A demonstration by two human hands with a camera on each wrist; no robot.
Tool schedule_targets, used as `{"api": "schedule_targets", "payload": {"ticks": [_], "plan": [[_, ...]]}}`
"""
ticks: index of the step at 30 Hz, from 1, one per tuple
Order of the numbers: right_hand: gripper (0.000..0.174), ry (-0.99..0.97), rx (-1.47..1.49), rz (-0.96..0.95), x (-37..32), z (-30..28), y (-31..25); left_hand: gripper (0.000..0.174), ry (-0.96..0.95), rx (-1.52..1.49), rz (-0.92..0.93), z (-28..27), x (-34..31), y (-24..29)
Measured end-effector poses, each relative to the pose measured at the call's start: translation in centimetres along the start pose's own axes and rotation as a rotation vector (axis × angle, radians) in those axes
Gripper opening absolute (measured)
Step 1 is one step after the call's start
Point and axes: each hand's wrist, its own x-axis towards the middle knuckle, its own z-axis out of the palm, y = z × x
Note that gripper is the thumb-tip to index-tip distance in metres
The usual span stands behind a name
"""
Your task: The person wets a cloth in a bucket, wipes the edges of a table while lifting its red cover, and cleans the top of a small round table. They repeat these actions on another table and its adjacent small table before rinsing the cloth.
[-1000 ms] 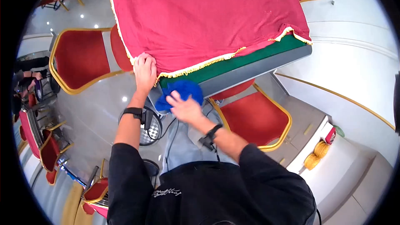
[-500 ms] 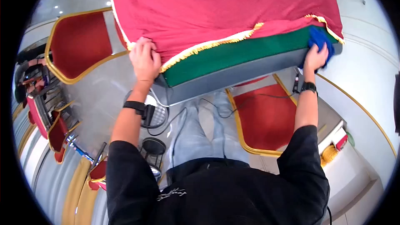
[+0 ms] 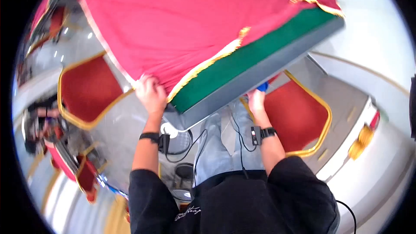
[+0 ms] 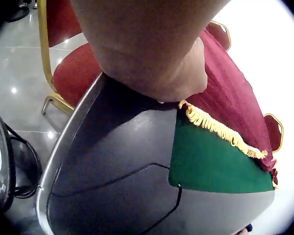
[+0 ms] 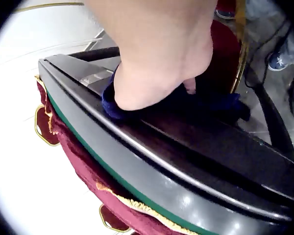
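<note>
A red tablecloth [image 3: 173,13] with yellow fringe covers most of a table with a green felt top [image 3: 234,69] and a grey rim [image 3: 268,69]. At the near left corner my left hand [image 3: 151,94] grips the cloth's fringed edge with bent fingers. My right hand [image 3: 256,100] is low beside the table's near side, partly hidden under the rim in the head view. It holds a blue rag [image 5: 210,105] against the dark side panel [image 5: 186,142], as the right wrist view shows. Only a bit of that rag [image 3: 262,87] shows in the head view.
A red chair with a gold frame [image 3: 297,117] stands close by my right arm, another chair [image 3: 89,91] to the left. A round stool [image 3: 184,171] and loose black cables [image 3: 242,141] are near my legs. Baskets [image 3: 362,143] sit on a ledge at right.
My right hand swept the blue rag from the near left corner to the far right end, then came back left and down to the table's side. The left hand stays on the cloth's corner.
</note>
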Motion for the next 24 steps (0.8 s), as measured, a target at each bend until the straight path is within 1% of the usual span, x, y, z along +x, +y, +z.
{"api": "schedule_targets", "payload": {"ticks": [2,4,6,8,9,10,11,12,14,15,16,18,19,20,22,23,24], "plan": [[0.03,0.229,0.392,0.042,1.0,0.6,0.4,0.014,0.019,0.06,0.025,0.1,0.0,0.7],[0.032,0.22,0.457,0.024,1.3,0.9,0.2,0.01,-0.013,0.098,0.005,0.6,-0.2,0.5],[0.04,0.237,0.222,-0.038,1.5,0.1,0.7,0.009,-0.031,0.124,0.027,0.6,-0.3,0.4],[0.041,0.249,0.09,-0.01,1.8,-1.3,3.3,0.009,-0.06,0.127,0.017,0.5,-0.5,0.4],[0.042,0.254,0.024,0.005,2.0,-2.0,4.6,0.008,-0.034,0.145,0.019,0.7,-0.8,0.2],[0.037,0.282,0.033,0.03,3.5,-2.1,5.5,0.007,-0.045,0.143,0.03,1.1,-0.9,-0.5],[0.027,0.412,0.004,-0.155,4.4,-1.7,2.2,0.008,-0.031,0.154,0.033,1.4,-1.0,-0.5],[0.022,0.544,-0.049,-0.334,5.2,-1.3,-1.8,0.008,-0.04,0.173,0.037,1.1,-1.2,-0.5],[0.026,0.498,-0.249,0.145,6.2,-3.6,-4.4,0.009,-0.096,0.17,0.022,0.7,-1.0,-0.2],[0.036,0.572,-0.264,0.199,7.7,-4.4,-5.1,0.01,-0.097,0.184,0.05,0.8,-1.1,-0.4],[0.028,0.571,-0.302,0.255,7.7,-5.3,-8.7,0.011,-0.071,0.184,0.045,1.3,-1.2,-0.6],[0.034,0.557,-0.259,0.115,8.2,-6.6,-7.9,0.012,-0.095,0.194,-0.011,1.1,-1.3,-0.5],[0.033,0.46,-0.199,-0.001,8.3,-7.6,-7.7,0.011,-0.092,0.19,-0.012,1.0,-1.2,0.0],[0.04,0.265,-0.102,-0.082,7.9,-9.0,-7.6,0.01,-0.096,0.178,-0.008,1.0,-1.1,0.3],[0.041,0.158,-0.343,0.027,8.4,-10.8,-6.4,0.009,-0.094,0.161,-0.006,0.8,-0.8,0.7],[0.041,0.359,-0.46,-0.089,6.8,-10.1,-6.9,0.009,-0.107,0.146,-0.003,0.6,-0.7,0.9],[0.039,0.397,-0.452,0.069,5.7,-9.9,-8.9,0.01,-0.084,0.214,0.058,0.7,-0.5,0.3]]}}
